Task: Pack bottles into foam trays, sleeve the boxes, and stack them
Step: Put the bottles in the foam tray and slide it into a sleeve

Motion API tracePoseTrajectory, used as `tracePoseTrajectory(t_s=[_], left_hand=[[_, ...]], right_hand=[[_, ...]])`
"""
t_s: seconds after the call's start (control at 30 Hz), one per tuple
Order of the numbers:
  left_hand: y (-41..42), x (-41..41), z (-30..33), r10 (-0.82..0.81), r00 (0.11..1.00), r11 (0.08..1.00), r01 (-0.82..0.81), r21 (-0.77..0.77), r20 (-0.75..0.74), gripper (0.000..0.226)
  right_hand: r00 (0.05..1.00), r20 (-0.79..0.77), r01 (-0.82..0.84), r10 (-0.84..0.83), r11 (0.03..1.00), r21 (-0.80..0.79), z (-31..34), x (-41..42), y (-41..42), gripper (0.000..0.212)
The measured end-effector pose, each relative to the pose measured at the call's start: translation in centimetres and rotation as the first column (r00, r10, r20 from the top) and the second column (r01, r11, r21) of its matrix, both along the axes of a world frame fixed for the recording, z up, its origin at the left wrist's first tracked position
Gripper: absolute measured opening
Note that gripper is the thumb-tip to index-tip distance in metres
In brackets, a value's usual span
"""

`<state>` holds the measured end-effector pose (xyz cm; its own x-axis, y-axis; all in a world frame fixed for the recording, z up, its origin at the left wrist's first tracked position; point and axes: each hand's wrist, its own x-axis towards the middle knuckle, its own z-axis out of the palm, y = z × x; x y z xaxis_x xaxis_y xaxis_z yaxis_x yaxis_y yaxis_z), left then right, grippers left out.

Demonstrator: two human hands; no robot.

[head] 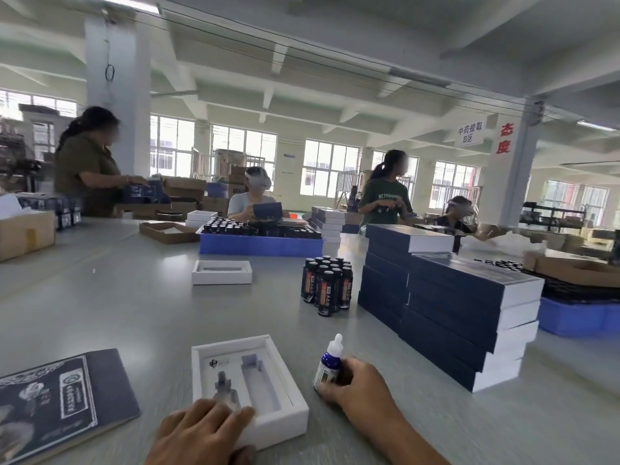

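While left hand [204, 427] lies flat on foam tray [250, 387] | right hand [360, 385] grip holds dropper bottle [330, 364]

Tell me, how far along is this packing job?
Done: a stack of sleeved boxes stands at the right. In hand: the left hand rests on an open foam tray whose two slots look empty, while the right hand grips a dropper bottle beside it. Left: filling this tray, sleeving it, perhaps with the dark sleeve lying left, then the cluster of dark bottles and another empty tray.
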<state>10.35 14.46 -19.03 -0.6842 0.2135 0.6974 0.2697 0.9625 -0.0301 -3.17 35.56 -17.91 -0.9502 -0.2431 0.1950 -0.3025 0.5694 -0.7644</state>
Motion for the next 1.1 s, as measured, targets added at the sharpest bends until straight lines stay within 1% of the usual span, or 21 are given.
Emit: tracePoseTrajectory(t_s=[0.1, 0.2, 0.27, 0.33, 0.4, 0.43, 0.6, 0.73, 0.8, 0.87, 0.9, 1.0, 1.03, 1.1], left_hand=[[-0.2, 0.0, -0.2, 0.008, 1.0, 1.0, -0.008, -0.011, -0.012, 0.04], [-0.4, 0.0, -0.2, 0.041, 0.999, 0.999, -0.042, -0.03, -0.016, 0.04], [-0.1, 0.1, -0.2, 0.068, 0.998, 0.997, -0.068, -0.032, -0.004, 0.039], [0.1, 0.6, 0.1, 0.085, 0.992, 0.996, -0.087, 0.023, 0.089, 0.045], [0.5, 1.3, 0.2, 0.08, 0.986, 0.992, -0.094, 0.09, 0.148, 0.041], [0.7, 1.5, 0.1, 0.084, 0.98, 0.988, -0.106, 0.115, 0.181, 0.043], [0.6, 1.8, -0.5, 0.134, 0.937, 0.943, -0.22, 0.248, 0.323, 0.066], [0.5, 1.7, -0.6, 0.178, 0.888, 0.918, -0.305, 0.253, 0.425, 0.073], [0.4, 1.8, -0.7, 0.188, 0.875, 0.922, -0.314, 0.227, 0.446, 0.074], [0.3, 1.7, -0.8, 0.194, 0.871, 0.928, -0.313, 0.204, 0.451, 0.073], [0.3, 1.7, -0.9, 0.197, 0.871, 0.93, -0.311, 0.194, 0.451, 0.074], [0.6, 1.6, -1.0, 0.199, 0.87, 0.941, -0.298, 0.16, 0.45, 0.079], [0.7, 1.6, -0.9, 0.192, 0.872, 0.944, -0.29, 0.159, 0.45, 0.081], [0.9, 1.7, -0.9, 0.172, 0.881, 0.946, -0.273, 0.177, 0.44, 0.085]], right_hand=[[1.0, 0.002, 0.005, -0.005, 1.0, -0.02, -0.1, -0.1, 0.0, 0.037], [1.0, 0.028, 0.008, -0.007, 0.999, -0.044, -0.2, -0.1, 0.1, 0.028], [0.999, 0.042, 0.008, -0.005, 0.997, -0.072, -0.2, -0.1, 0.2, 0.028], [0.998, 0.057, 0.006, 0.0, 0.995, -0.103, 0.0, 0.0, 0.2, 0.029], [0.997, 0.075, 0.005, 0.005, 0.991, -0.131, 0.2, 0.0, 0.3, 0.027], [0.997, 0.079, 0.008, 0.004, 0.99, -0.144, 0.3, 0.1, 0.3, 0.026], [0.993, 0.122, 0.028, 0.0, 0.974, -0.225, 0.3, -0.2, 0.3, 0.024], [0.991, 0.132, 0.06, -0.023, 0.956, -0.288, 0.4, -0.4, 0.2, 0.03], [0.995, 0.084, 0.067, -0.047, 0.965, -0.253, 0.9, -0.4, 0.1, 0.035], [0.998, 0.005, 0.056, -0.056, 0.974, -0.217, 1.5, 0.0, -0.2, 0.041], [0.998, -0.046, 0.039, -0.049, 0.979, -0.199, 1.9, 0.3, -0.4, 0.041], [0.982, -0.186, -0.044, 0.025, 0.994, -0.1, 2.7, 1.8, -1.5, 0.029], [0.976, -0.211, -0.068, 0.054, 0.996, -0.06, 2.8, 2.3, -2.0, 0.032], [0.97, -0.222, -0.106, 0.104, 0.994, 0.002, 2.7, 3.1, -3.0, 0.052]])
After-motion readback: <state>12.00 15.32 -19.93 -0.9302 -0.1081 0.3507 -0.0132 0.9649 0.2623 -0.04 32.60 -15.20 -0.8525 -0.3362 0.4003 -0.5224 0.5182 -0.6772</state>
